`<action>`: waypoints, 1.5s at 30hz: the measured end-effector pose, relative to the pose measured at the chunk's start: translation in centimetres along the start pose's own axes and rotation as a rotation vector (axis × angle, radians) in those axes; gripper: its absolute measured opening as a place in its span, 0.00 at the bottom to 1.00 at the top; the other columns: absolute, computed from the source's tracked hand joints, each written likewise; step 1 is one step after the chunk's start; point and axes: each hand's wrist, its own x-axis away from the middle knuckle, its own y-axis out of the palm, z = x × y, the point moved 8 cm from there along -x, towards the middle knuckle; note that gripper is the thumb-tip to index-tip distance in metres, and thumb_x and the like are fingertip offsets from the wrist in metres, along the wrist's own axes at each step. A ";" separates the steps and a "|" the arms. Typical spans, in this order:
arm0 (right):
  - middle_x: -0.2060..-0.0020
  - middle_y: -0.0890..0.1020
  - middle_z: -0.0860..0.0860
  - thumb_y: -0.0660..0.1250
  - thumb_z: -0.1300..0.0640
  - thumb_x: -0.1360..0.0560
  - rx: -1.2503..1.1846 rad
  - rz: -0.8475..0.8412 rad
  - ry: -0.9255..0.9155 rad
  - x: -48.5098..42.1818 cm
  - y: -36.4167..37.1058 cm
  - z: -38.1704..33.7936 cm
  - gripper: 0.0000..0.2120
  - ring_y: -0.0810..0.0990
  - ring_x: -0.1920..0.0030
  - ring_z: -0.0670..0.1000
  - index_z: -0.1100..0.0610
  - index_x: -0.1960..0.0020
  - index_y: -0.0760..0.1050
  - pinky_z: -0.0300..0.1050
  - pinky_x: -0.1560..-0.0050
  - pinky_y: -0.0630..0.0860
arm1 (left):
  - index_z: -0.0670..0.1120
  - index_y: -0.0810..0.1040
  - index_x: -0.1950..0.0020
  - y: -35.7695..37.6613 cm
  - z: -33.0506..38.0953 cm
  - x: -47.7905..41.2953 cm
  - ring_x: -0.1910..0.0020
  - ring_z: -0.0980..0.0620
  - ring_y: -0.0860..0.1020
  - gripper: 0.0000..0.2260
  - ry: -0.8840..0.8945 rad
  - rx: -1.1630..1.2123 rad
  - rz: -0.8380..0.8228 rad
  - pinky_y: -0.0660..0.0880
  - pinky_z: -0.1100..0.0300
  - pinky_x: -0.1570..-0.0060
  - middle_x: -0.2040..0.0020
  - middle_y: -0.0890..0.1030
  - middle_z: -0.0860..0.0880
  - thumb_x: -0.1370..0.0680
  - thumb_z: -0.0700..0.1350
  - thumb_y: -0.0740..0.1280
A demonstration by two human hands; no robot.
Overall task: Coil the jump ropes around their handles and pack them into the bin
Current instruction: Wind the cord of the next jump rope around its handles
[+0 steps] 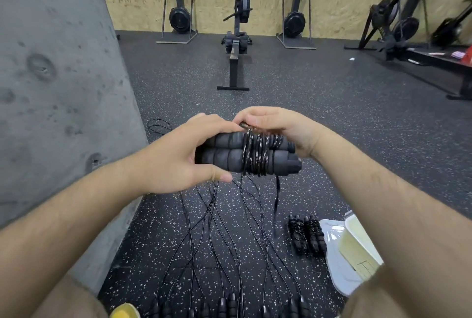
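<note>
Black foam handles (245, 155) between left hand (176, 156) and right hand (275, 126).

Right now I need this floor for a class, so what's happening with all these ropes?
A person is mid-wrap: the left hand grips the paired foam handles, and the right hand pinches the cord at the top of the wraps. One coiled bundle lies on the floor beside the white bin, not in it. Several loose ropes lie stretched across the floor.

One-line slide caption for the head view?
Left hand grips paired foam handles; right hand pinches the half-wound rope above them.
</note>
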 end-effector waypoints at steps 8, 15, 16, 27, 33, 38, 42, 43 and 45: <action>0.53 0.81 0.53 0.60 0.69 0.21 0.065 0.111 -0.016 -0.6 0.7 1.0 0.10 0.82 0.55 0.48 0.58 0.46 0.76 0.45 0.53 0.80 | 0.46 0.68 0.33 -0.7 -1.2 0.9 0.35 0.53 0.77 0.31 -0.151 0.298 0.077 0.74 0.52 0.33 0.38 0.78 0.58 0.31 0.46 0.81; 0.73 0.68 0.45 0.53 0.66 0.19 0.073 0.396 0.068 -2.0 4.2 4.7 0.11 0.62 0.74 0.42 0.55 0.54 0.70 0.35 0.76 0.59 | 0.47 0.68 0.37 -1.7 -3.2 1.0 0.37 0.50 0.77 0.29 -0.197 0.225 0.244 0.74 0.49 0.34 0.39 0.77 0.47 0.32 0.55 0.76; 0.73 0.68 0.44 0.53 0.64 0.19 0.070 0.416 0.095 -2.0 4.5 4.9 0.11 0.62 0.74 0.43 0.54 0.55 0.70 0.36 0.76 0.59 | 0.47 0.68 0.38 -1.7 -3.6 1.0 0.39 0.50 0.77 0.29 -0.210 0.190 0.253 0.74 0.51 0.35 0.40 0.77 0.47 0.32 0.55 0.76; 0.75 0.64 0.45 0.53 0.58 0.17 -0.036 0.403 0.191 -2.1 5.7 4.8 0.11 0.58 0.78 0.44 0.54 0.56 0.71 0.33 0.79 0.55 | 0.49 0.68 0.42 -2.5 -5.9 0.5 0.45 0.50 0.78 0.26 -0.310 0.041 0.359 0.75 0.49 0.42 0.46 0.78 0.52 0.32 0.54 0.77; 0.77 0.68 0.43 0.52 0.46 0.16 0.218 0.467 0.182 -1.6 5.3 4.5 0.17 0.64 0.78 0.44 0.52 0.56 0.72 0.37 0.75 0.63 | 0.57 0.67 0.42 -2.5 -7.8 0.4 0.37 0.46 0.77 0.28 -0.358 0.003 0.304 0.74 0.42 0.37 0.40 0.78 0.47 0.33 0.64 0.76; 0.72 0.72 0.47 0.49 0.46 0.15 0.502 0.375 0.220 -0.2 6.1 4.1 0.20 0.69 0.75 0.47 0.52 0.56 0.74 0.43 0.70 0.67 | 0.42 0.70 0.35 -3.9 -8.7 0.2 0.39 0.48 0.69 0.32 -0.393 -0.278 0.369 0.69 0.50 0.37 0.38 0.75 0.44 0.31 0.52 0.81; 0.72 0.74 0.45 0.48 0.47 0.15 0.777 0.321 0.184 1.2 7.7 2.5 0.20 0.72 0.73 0.45 0.53 0.52 0.76 0.44 0.68 0.66 | 0.37 0.71 0.34 -3.8 -9.3 0.4 0.39 0.39 0.71 0.34 -0.353 -0.435 0.266 0.70 0.43 0.37 0.36 0.76 0.40 0.32 0.51 0.81; 0.70 0.75 0.46 0.49 0.47 0.15 0.851 0.300 0.191 1.5 7.8 2.0 0.20 0.74 0.70 0.46 0.54 0.50 0.77 0.43 0.68 0.67 | 0.37 0.71 0.35 -3.3 -9.1 0.2 0.41 0.38 0.72 0.34 -0.328 -0.462 0.246 0.71 0.43 0.38 0.38 0.76 0.40 0.32 0.50 0.82; 0.64 0.79 0.49 0.49 0.46 0.15 1.023 0.262 0.177 2.1 7.8 0.7 0.20 0.78 0.63 0.49 0.54 0.48 0.76 0.44 0.62 0.73 | 0.38 0.72 0.37 -2.8 -8.9 -0.2 0.44 0.39 0.72 0.31 -0.305 -0.517 0.231 0.72 0.43 0.42 0.42 0.77 0.41 0.32 0.50 0.82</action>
